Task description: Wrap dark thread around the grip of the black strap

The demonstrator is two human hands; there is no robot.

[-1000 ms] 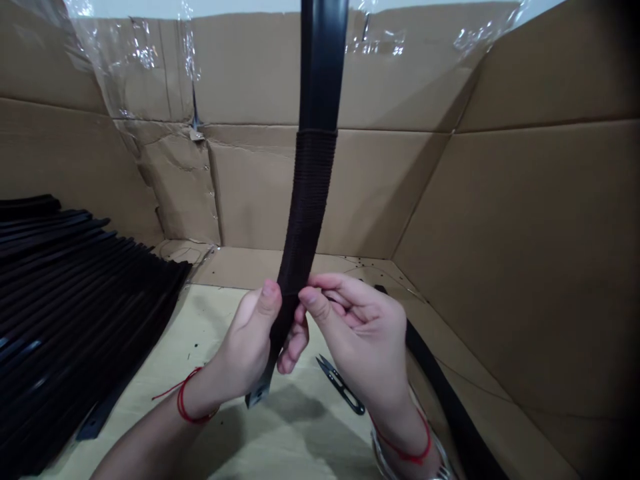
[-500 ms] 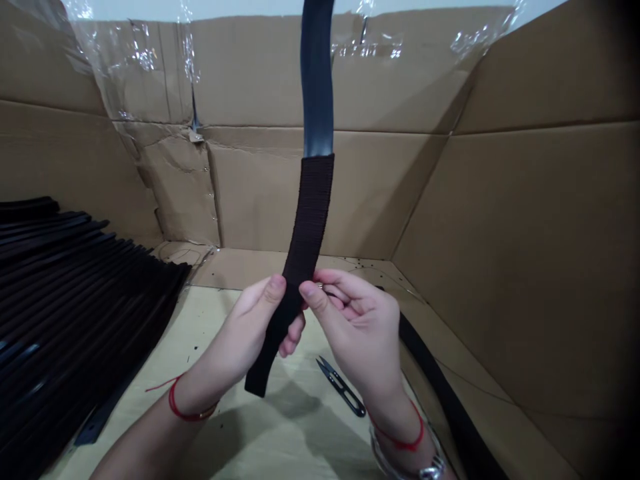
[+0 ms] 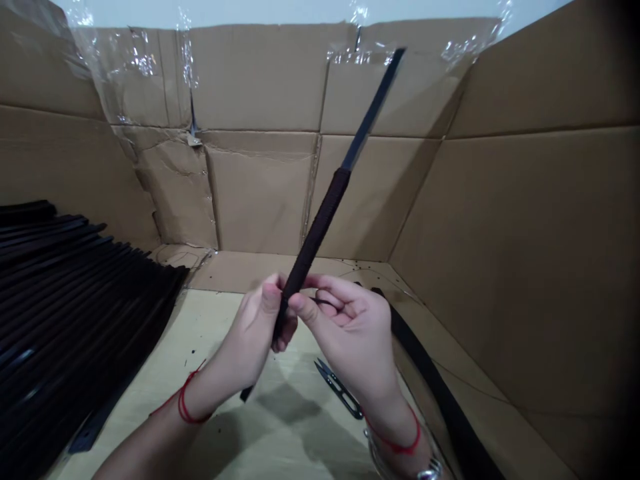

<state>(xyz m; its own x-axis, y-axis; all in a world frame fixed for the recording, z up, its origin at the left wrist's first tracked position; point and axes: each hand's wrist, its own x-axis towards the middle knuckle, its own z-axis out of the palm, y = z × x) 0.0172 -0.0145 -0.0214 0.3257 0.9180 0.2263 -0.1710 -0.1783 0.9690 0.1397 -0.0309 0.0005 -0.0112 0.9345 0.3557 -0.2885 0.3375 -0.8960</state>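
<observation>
A long, flat black strip [image 3: 376, 107] is held up and tilted to the right, its narrow edge turned mostly toward me. Dark brown cord wrapping [image 3: 323, 223] covers its middle in tight, even turns. My left hand [image 3: 257, 327] is closed around the strip just below the wrapping, with the thumb on the near side. My right hand [image 3: 350, 327] pinches at the strip's right edge, where the wrapping meets the bare lower part. A dark cord end [image 3: 324, 302] loops across its curled fingers; what lies between the fingertips is hidden.
Black thread snips [image 3: 339, 389] lie on the pale table surface [image 3: 200, 333] below my right hand. Many dark strips [image 3: 85, 287] are stacked at left. Another black strip [image 3: 433, 373] lies at right beside my wrist. Cardboard walls [image 3: 260, 193] enclose the back and sides.
The strip has turned about its length from its broad face to its narrow edge, and its upper end has swung right. Both hands keep hold, shifted slightly left.
</observation>
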